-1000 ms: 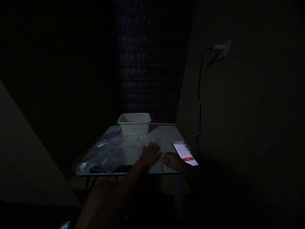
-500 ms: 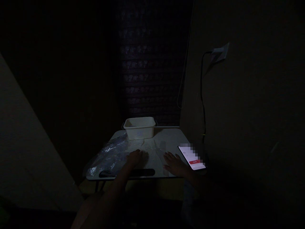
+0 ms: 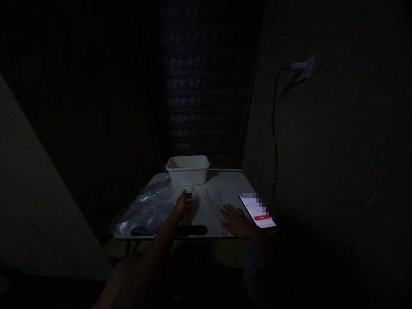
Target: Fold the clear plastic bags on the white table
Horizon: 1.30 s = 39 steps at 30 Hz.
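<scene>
Basically both hands flat and open, gripping nothing: left hand (image 3: 183, 203) by the plastic bag (image 3: 146, 208), right hand (image 3: 236, 221) pinning pale sheet (image 3: 207, 205) beside phone (image 3: 257, 210).

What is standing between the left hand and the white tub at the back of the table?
Nothing visible. The left hand hovers over pale sheets lying flat on the table, just before the white tub. The crumpled plastic bag lies off to its left.
</scene>
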Tool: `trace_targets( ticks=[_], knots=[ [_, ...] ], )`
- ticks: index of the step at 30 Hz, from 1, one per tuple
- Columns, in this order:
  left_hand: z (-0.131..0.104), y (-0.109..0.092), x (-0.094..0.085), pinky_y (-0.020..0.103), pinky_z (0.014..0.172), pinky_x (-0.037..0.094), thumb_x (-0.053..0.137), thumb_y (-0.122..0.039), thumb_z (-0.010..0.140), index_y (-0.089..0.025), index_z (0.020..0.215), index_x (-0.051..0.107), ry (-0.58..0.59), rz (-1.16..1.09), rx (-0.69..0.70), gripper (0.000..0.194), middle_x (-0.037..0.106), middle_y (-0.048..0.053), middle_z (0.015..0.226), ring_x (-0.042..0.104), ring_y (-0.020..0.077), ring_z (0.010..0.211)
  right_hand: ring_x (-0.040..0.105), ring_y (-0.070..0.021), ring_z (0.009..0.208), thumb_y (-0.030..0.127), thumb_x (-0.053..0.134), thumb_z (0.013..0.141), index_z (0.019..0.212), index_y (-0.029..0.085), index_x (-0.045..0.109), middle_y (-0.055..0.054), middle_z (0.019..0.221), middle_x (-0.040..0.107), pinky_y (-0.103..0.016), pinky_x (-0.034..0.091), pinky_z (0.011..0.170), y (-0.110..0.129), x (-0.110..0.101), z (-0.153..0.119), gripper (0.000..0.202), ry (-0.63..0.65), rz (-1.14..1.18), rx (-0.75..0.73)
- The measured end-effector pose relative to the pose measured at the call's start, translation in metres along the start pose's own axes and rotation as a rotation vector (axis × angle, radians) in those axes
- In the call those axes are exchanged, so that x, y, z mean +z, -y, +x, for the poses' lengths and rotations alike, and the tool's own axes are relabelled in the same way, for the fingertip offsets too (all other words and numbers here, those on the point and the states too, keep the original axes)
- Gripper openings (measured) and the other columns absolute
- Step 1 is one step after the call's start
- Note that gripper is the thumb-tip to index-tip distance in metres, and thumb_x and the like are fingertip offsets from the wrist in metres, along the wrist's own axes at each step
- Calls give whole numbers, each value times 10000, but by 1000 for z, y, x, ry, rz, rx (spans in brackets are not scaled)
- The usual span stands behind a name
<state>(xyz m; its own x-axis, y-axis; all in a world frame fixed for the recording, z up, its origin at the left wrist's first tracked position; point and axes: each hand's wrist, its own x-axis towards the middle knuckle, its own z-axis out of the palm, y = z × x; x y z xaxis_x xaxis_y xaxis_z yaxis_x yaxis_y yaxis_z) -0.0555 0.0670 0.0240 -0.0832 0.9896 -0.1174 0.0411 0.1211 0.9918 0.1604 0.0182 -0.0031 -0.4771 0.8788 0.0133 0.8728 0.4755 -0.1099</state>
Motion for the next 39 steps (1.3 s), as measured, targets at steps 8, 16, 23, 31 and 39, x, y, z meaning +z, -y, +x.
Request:
trace_targets(
  ticks=[8,16,23,31,39],
  knots=[
    [-1,-7,13,309,660,355,210,-453,683,-126,792,489,-40,-165,141,443,498,112,984,451,189,895,88,-218,1116,497,171,718,1180,185,175,-84,1248,137,-435,129,839,0,-1,0,558,26,26,1],
    [-9,-9,33,338,684,317,292,-446,649,-149,709,522,154,-260,133,380,546,67,904,425,210,922,74,-241,1114,518,168,708,1172,175,207,-107,1240,154,-440,136,828,0,-1,0,578,5,-11,0],
    [-8,-12,22,319,655,352,244,-451,669,-123,708,521,303,-275,139,431,565,75,761,483,201,818,77,-242,1114,520,176,707,1165,184,228,-116,1231,179,-432,146,824,1,-2,-1,570,-21,8,-12],
    [-24,-5,-1,334,773,287,370,-336,653,-132,895,499,285,914,528,342,509,106,951,426,217,904,182,-229,1088,449,239,719,1080,227,372,-72,1177,314,-414,180,809,0,-12,7,444,-132,-12,-21],
    [-62,25,-25,464,808,187,558,-208,499,-223,1177,113,575,1406,626,812,173,114,1233,145,269,1094,302,-139,1036,103,307,613,1047,217,408,-26,1109,412,-346,205,821,-14,-4,6,460,-141,-4,-119]
  ],
)
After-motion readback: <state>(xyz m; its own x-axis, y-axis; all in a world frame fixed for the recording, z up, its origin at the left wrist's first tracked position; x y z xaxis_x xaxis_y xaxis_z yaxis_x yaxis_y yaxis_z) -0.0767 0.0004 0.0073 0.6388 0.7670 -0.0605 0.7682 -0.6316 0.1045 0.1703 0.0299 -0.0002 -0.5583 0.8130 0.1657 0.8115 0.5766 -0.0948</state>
